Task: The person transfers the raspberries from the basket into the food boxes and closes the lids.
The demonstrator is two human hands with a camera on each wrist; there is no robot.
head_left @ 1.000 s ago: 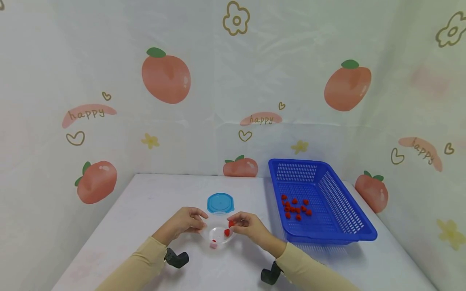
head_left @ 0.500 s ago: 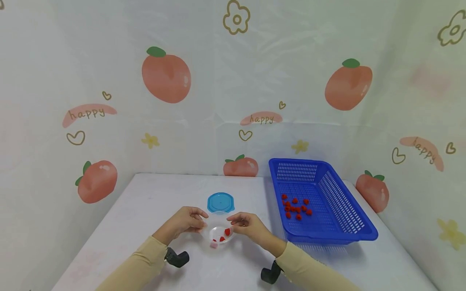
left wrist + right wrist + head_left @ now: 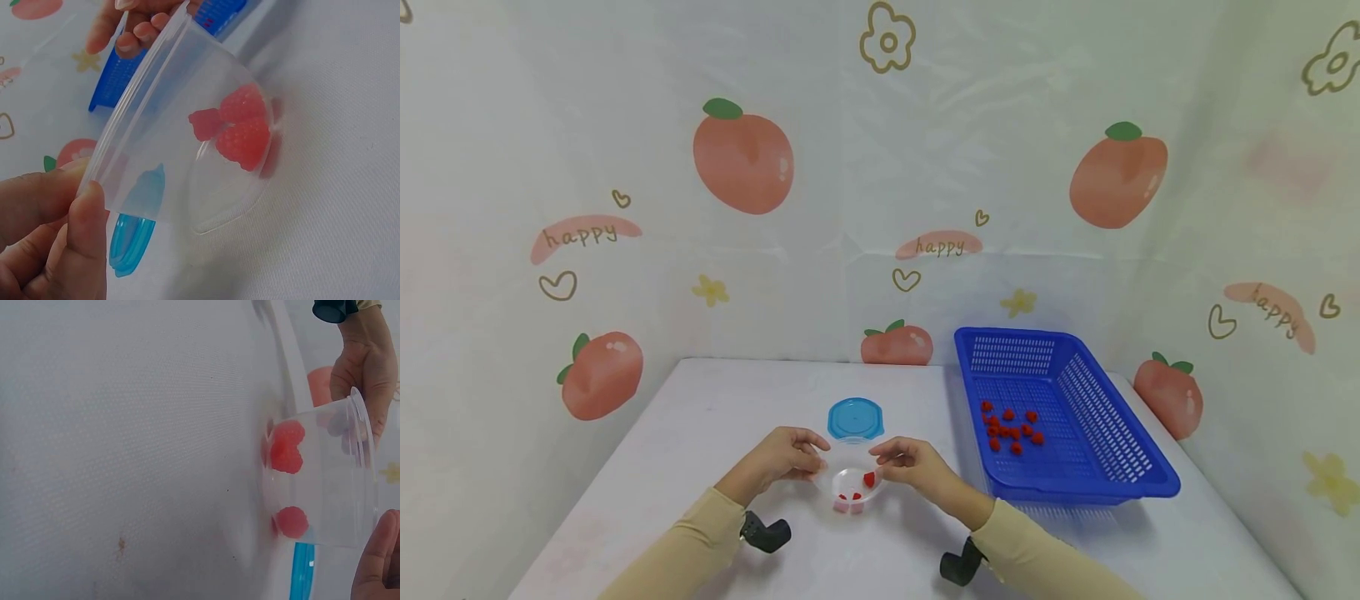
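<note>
A clear plastic container (image 3: 181, 81) stands on the table between both hands, with 3 red raspberries (image 3: 244, 140) on its bottom. My left hand (image 3: 781, 457) pinches the container's rim between thumb and fingers on the left side. At the opposite side, my right hand (image 3: 917, 471) hovers by the rim with loosely bent fingers and holds nothing. In the right wrist view its thumb is right at the rim, and one raspberry (image 3: 292, 522) lies apart from the other two. Behind the container, a blue lid (image 3: 855, 418) lies flat.
To the right stands a blue slotted basket (image 3: 1011, 358) with several more raspberries (image 3: 1015, 432) gathered on its left side. A white cloth (image 3: 737, 387) covers the table, and a printed curtain (image 3: 820, 275) rises along its back and sides. Black wrist cameras (image 3: 765, 533) hang below both wrists.
A raspberry at my right fingertips has dropped into the container and rolled toward its near side. Both hands have stayed nearly in place.
</note>
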